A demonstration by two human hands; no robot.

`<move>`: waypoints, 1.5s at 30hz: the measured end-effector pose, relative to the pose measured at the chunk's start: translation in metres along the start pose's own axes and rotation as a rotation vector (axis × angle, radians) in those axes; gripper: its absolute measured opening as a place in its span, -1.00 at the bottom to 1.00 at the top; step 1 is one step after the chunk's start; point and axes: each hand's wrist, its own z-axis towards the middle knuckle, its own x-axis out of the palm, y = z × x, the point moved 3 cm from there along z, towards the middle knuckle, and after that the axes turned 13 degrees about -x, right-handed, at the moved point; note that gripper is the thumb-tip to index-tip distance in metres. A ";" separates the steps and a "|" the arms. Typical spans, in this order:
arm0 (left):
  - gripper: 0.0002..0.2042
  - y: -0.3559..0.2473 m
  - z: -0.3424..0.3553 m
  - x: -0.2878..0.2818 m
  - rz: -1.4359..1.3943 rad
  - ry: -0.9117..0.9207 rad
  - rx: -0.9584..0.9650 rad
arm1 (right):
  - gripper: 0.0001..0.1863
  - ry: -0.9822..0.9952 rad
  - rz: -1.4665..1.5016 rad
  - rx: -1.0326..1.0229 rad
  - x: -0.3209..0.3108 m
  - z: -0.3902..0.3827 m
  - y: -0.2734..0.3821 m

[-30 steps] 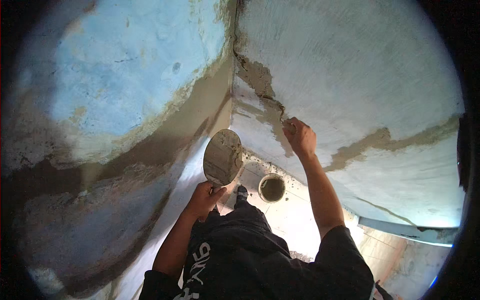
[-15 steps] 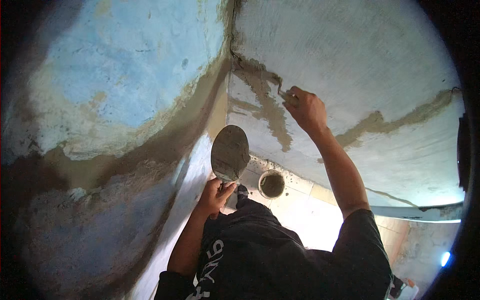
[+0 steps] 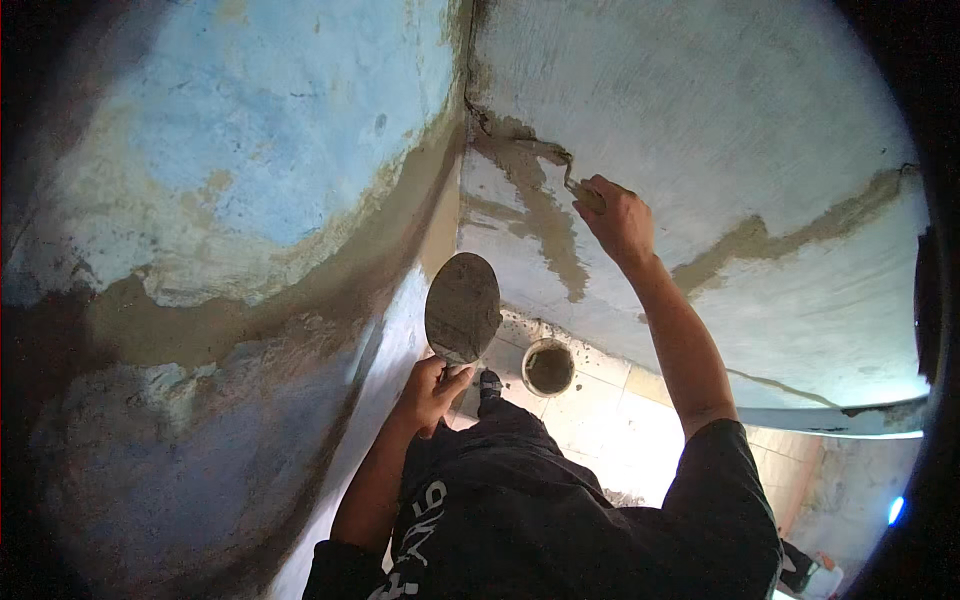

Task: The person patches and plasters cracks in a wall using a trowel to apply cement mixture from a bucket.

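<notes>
My right hand (image 3: 622,224) is closed around the handle of a small trowel (image 3: 586,194). Its narrow blade lies along the grey wall (image 3: 680,120), at a wet patch of mortar (image 3: 543,222) close to the corner crack. In my left hand (image 3: 432,396) is the handle of a round, flat mortar board (image 3: 462,308), held in front of my body. Grey smears of mortar coat the board. How much mortar is on the trowel blade I cannot tell.
A bucket of mortar (image 3: 549,368) stands on the tiled floor (image 3: 600,425) by the wall's foot, with spatters around it. The blue wall (image 3: 270,130) on the left meets the grey wall at a corner. Another mortar streak (image 3: 780,243) crosses the grey wall at right.
The whole view has shifted slightly. My right hand and the trowel remain at nearly the same spot on the wall, and the left hand still holds the board.
</notes>
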 end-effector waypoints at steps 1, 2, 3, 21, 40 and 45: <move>-0.83 0.000 0.000 -0.001 0.000 -0.001 0.003 | -0.69 -0.003 -0.001 -0.002 0.000 -0.002 -0.003; -0.83 0.001 0.000 -0.001 0.013 -0.007 0.030 | -0.69 0.123 -0.025 0.024 0.006 -0.006 -0.008; -0.83 0.002 0.000 -0.001 0.025 -0.011 0.056 | -0.70 0.250 -0.050 0.051 0.012 -0.012 -0.011; -0.77 0.010 0.010 0.001 0.052 -0.041 0.036 | -0.72 0.338 -0.057 0.032 0.029 -0.006 -0.012; -0.80 -0.012 0.001 0.005 -0.008 0.008 -0.107 | -0.64 0.051 0.045 -0.044 -0.023 0.021 0.025; -0.76 0.014 0.013 0.003 -0.084 -0.057 -0.001 | -0.70 0.057 0.284 0.087 0.086 -0.062 0.001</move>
